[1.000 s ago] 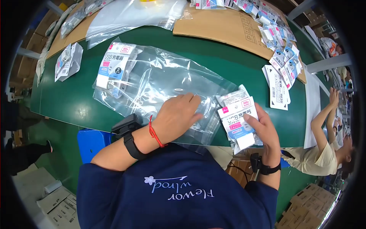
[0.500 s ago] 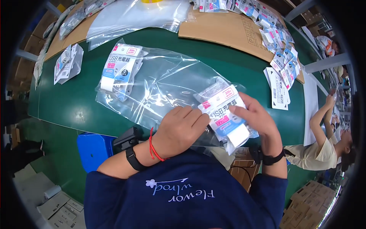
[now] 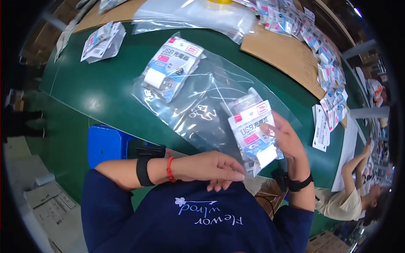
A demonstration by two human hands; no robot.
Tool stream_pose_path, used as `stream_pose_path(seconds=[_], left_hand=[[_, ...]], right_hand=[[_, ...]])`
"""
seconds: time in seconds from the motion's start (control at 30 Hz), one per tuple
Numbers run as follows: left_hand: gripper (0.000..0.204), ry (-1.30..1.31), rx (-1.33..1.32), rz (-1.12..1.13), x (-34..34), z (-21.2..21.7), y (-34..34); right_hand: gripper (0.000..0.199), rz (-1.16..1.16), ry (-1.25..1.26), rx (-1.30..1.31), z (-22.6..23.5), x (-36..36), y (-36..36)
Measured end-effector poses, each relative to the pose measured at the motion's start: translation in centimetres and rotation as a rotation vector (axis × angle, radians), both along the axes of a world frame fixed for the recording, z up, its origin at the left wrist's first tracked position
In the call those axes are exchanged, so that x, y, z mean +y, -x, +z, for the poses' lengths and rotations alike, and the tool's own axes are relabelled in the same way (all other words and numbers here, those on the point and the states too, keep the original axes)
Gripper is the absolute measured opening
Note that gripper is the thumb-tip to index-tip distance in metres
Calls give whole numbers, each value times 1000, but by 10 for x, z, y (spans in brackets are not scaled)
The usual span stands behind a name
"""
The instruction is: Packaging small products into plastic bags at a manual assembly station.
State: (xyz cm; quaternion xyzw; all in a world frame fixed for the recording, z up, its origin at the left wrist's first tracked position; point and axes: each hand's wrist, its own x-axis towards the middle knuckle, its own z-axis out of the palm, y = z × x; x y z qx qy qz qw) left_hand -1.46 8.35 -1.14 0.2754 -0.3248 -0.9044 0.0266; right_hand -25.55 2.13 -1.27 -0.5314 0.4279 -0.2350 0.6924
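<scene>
My right hand (image 3: 285, 137) grips a small stack of packaged USB chargers (image 3: 255, 130), thumb on the front pack and fingers behind. The packs have white, pink and blue cards, with a white charger at the lower end. My left hand (image 3: 215, 170) is by the table's near edge, just left of the stack, fingers loosely bent and apart with nothing seen in them. A large clear plastic bag (image 3: 202, 107) lies flat beyond both hands. At its far left end sits another stack of charger packs (image 3: 171, 67); whether it is inside the bag or on it, I cannot tell.
The green table (image 3: 101, 90) bears clear plastic sheets (image 3: 185, 19), a cardboard sheet (image 3: 282, 59) and many charger packs (image 3: 322, 52) at right. Loose white cards (image 3: 320, 126) and a small pile (image 3: 103, 42) flank it. A blue stool (image 3: 105, 145) stands left; a person (image 3: 344, 202) works at right.
My left hand has come off the stack and bag, moving nearer my body, its fingers loosening. My right hand still holds the packs. The view has turned, shifting the scene.
</scene>
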Motion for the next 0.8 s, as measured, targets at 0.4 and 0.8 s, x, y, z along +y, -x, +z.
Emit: stream_pose_path(seconds=[0.4, 0.8], left_hand=[[38, -202, 75, 217, 22, -34, 49], [39, -156, 44, 90, 21, -38, 33]], right_hand=[[48, -188, -63, -103, -28, -17, -75], [49, -80, -215, 71, -6, -8, -65]])
